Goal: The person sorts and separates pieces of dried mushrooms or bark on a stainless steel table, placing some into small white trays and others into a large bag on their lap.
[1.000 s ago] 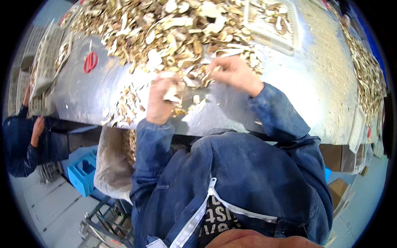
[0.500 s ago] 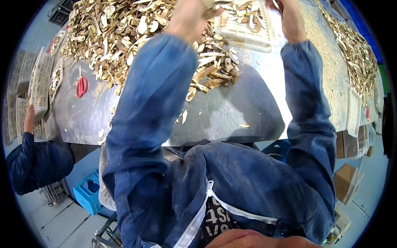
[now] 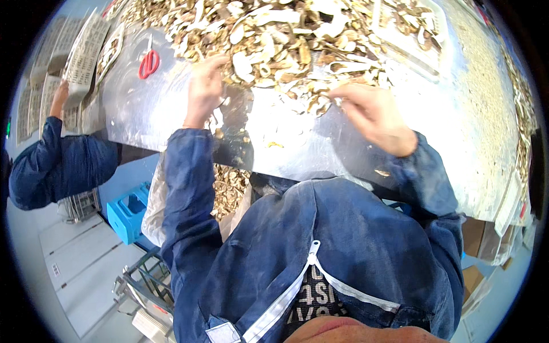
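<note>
A large pile of dried mushroom slices point(image 3: 274, 43), brown and cream, spreads over the metal table point(image 3: 157, 111). At the pile's near left edge is my left hand point(image 3: 205, 91), its fingers stretched toward the slices and somewhat apart. My right hand point(image 3: 374, 117) hovers low by the near right edge, slightly blurred, thumb apart from the fingers. Its fingertips come close to some slices; whether they touch I cannot tell. Neither hand visibly holds anything. Beyond the right hand, a white plastic tray point(image 3: 436, 73) contains several slices.
Red-handled scissors point(image 3: 149, 64) lie on the left of the table. A co-worker's hand point(image 3: 60, 94) touches white slotted baskets point(image 3: 86, 57) at far left. Below the table edge, a bag holds more slices point(image 3: 230, 188). A blue stool point(image 3: 127, 214) stands lower left.
Both my hands have come back from the far tray toward the pile's near edge. The hand-held thing at left is gone from the hand. The whole view has shifted rightward and down.
</note>
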The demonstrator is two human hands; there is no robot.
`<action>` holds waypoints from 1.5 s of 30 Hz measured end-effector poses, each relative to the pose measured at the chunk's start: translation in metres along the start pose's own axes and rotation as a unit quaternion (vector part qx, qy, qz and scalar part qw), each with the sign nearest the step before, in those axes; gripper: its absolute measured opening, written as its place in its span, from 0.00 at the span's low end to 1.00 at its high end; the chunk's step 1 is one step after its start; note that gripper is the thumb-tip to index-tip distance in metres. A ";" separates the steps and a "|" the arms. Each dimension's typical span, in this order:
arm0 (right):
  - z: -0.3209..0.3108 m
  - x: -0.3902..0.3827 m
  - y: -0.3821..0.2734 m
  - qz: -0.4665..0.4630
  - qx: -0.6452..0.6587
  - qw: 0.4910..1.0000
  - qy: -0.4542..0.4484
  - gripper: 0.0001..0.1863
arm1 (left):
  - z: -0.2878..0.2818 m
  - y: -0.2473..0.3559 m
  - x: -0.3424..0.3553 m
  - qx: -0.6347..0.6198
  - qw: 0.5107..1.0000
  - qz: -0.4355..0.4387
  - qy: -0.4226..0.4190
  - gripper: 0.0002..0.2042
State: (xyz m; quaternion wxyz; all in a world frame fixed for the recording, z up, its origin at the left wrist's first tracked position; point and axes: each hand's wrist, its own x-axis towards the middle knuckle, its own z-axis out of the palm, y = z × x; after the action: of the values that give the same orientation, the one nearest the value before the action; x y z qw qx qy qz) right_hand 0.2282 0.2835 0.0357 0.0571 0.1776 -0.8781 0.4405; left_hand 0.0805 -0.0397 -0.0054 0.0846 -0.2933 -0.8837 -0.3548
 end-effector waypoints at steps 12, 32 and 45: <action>0.042 0.041 -0.020 0.010 -0.093 0.995 -0.024 0.08 | 0.017 0.051 -0.024 0.069 0.988 -0.139 0.004 0.19; 0.098 0.069 0.004 -0.136 -0.281 0.950 0.011 0.10 | -0.008 0.029 -0.033 -0.379 0.882 -0.281 0.014 0.19; 0.092 0.065 0.008 -0.147 -0.302 0.941 -0.030 0.08 | 0.018 0.050 -0.047 0.023 0.982 -0.177 -0.059 0.11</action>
State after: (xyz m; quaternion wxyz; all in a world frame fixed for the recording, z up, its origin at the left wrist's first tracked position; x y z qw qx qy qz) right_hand 0.1702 0.1978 -0.0095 0.1461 0.2926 -0.9351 0.1361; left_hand 0.1485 -0.0199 -0.0063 -0.0244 -0.1508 -0.9331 -0.3255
